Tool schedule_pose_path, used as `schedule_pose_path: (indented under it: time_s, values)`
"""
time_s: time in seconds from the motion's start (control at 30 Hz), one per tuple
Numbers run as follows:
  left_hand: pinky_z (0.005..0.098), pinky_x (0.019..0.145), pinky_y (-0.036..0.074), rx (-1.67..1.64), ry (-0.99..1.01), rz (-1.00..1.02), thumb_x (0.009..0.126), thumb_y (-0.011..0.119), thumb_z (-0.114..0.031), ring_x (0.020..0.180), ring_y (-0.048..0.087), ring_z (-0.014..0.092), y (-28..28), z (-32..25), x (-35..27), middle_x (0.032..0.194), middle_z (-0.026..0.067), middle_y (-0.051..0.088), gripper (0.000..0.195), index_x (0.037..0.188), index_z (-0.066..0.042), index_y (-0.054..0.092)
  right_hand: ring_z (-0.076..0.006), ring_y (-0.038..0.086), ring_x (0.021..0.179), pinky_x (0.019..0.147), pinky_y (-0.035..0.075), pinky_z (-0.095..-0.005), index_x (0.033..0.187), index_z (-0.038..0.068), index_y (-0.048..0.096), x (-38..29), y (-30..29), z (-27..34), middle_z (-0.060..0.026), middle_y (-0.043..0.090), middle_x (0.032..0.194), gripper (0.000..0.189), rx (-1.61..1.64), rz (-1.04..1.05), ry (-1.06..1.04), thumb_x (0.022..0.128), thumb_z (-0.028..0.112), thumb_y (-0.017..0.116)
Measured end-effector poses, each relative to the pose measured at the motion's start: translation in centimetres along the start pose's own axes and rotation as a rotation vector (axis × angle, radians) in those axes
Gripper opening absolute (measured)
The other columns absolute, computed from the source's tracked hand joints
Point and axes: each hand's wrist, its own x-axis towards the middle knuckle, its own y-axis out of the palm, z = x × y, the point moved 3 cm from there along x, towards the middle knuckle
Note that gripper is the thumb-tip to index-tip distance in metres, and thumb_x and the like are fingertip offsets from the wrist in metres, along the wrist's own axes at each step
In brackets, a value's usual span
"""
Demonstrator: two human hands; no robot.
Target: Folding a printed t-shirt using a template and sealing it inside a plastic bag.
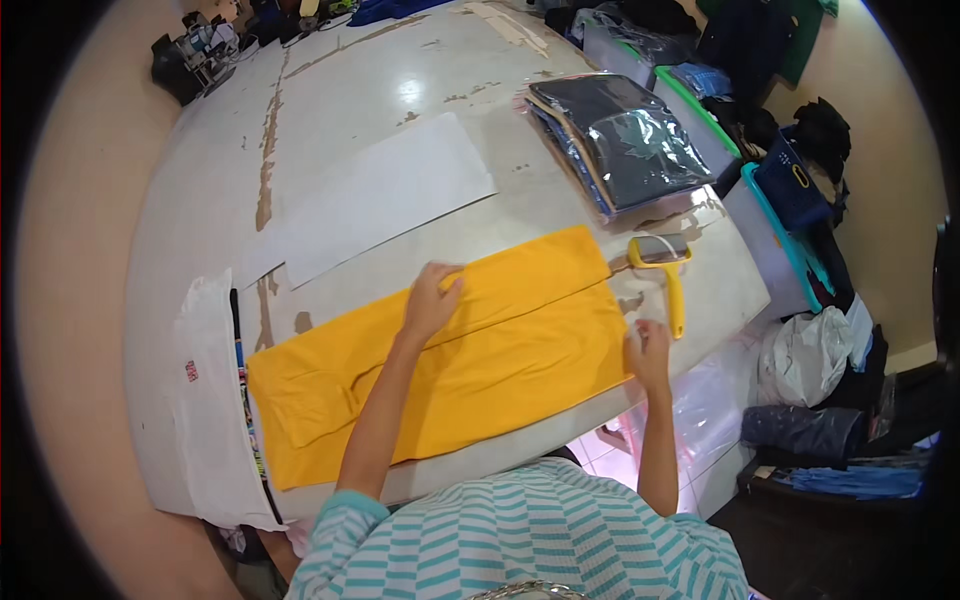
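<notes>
A yellow garment (517, 360) lies lengthwise before me, folded over along its far side into a long strip. My left hand (433, 300) is at the far edge of that folded strip, with yellow fabric showing between thumb and fingers. At the garment's right end is my right hand (649, 349), slightly blurred, its fingers curled beside the edge; whether they grip the cloth is unclear. Just beyond it rests a lint roller (664, 266) with a yellow handle. A white cloth piece (214, 405) with a dark edge lies left of the garment.
A white sheet (382, 199) lies farther back on the worn table (345, 90). Folded clothes in clear plastic (622, 142) are stacked at the back right. Lidded bins (772, 232) and a blue basket (795, 184) line the right side. Plastic bags (705, 405) hang low beside the table's edge.
</notes>
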Motion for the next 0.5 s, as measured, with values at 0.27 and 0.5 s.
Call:
schedule_pose_path:
  time_s: [0.27, 0.5]
  values:
    - [0.0411, 0.081, 0.044, 0.182, -0.039, 0.204, 0.072, 0.055, -0.015, 0.096, 0.053, 0.035, 16.3, -5.0, 10.9, 0.108, 0.0132, 0.049, 0.036, 0.107, -0.009, 0.05, -0.0299, 0.051, 0.064, 0.057, 0.041, -0.0364, 0.095, -0.003, 0.052, -1.2, -0.5, 0.4, -0.0157, 0.052, 0.074, 0.032, 0.259, 0.246, 0.08, 0.073, 0.018, 0.061]
    - [0.0413, 0.08, 0.044, 0.172, -0.052, 0.273, 0.068, 0.054, -0.015, 0.092, 0.053, 0.035, 18.8, -5.2, 12.5, 0.102, 0.0145, 0.052, 0.028, 0.095, -0.006, 0.053, -0.0216, 0.055, 0.072, 0.063, 0.043, -0.0309, 0.087, -0.004, 0.051, 0.0, -2.5, 3.1, -0.0163, 0.055, 0.078, 0.022, 0.501, 0.467, -0.016, 0.077, 0.014, 0.059]
